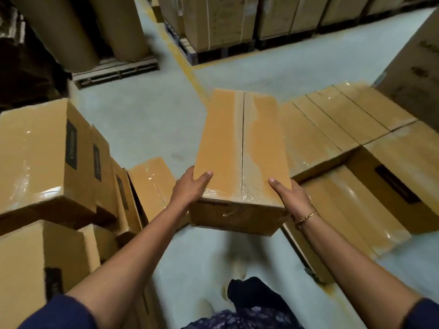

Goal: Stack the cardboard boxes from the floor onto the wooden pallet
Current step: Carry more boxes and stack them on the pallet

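Your left hand and right hand clamp the near corners of the taped cardboard box, held just beside the stacked boxes. Hold it level and set it square against them.

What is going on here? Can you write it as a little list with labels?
held thing: long taped cardboard box, held up over the floor
left hand: grips the box's near left corner, thumb on top
right hand: grips its near right corner, thumb on top
left side: pile of boxes, some tilted
right side: row of boxes, packed side by side
far back: brown rolls standing on a pallet
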Motion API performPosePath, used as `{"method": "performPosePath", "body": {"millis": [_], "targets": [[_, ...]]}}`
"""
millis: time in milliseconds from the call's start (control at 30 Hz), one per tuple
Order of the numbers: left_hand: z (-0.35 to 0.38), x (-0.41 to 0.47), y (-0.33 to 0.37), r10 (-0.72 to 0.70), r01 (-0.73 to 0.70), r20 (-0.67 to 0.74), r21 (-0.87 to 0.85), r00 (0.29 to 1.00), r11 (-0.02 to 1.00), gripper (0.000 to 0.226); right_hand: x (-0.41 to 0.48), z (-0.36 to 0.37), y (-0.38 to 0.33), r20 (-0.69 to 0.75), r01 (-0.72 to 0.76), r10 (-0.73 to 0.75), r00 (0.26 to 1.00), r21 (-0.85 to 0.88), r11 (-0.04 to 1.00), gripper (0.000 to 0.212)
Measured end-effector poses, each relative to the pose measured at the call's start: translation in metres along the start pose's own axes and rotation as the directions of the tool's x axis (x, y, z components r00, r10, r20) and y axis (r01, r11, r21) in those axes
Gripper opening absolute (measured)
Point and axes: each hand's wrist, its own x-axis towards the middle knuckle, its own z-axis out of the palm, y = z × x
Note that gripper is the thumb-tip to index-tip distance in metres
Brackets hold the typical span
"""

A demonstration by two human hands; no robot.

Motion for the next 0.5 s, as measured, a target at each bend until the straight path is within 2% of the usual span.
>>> {"method": "performPosePath", "body": {"millis": [167, 300, 400, 500], "targets": [[0.071, -0.051, 0.036, 0.063, -0.066, 0.103, 0.027, 0.993, 0.997, 0.083, -0.042, -0.091, 0.054, -0.078, -0.087, 0.09, 0.993, 0.035, 0.996, 0.057], [0.146, -0.092, 0.075, 0.112, -0.121, 0.205, 0.029, 0.972, 0.992, 0.065, -0.066, -0.178, 0.096, -0.148, -0.122, 0.128, 0.981, 0.053, 0.991, 0.045], [0.216, -0.119, 0.099, 0.11, -0.121, 0.263, 0.024, 0.959, 0.992, 0.08, -0.077, -0.25, 0.134, -0.187, -0.126, 0.139, 0.973, 0.078, 0.989, 0.047], [0.292, -0.154, 0.122, 0.098, -0.098, 0.296, -0.015, 0.95, 0.995, 0.071, -0.081, -0.327, 0.171, -0.21, -0.137, 0.151, 0.966, 0.083, 0.987, 0.048]]}}
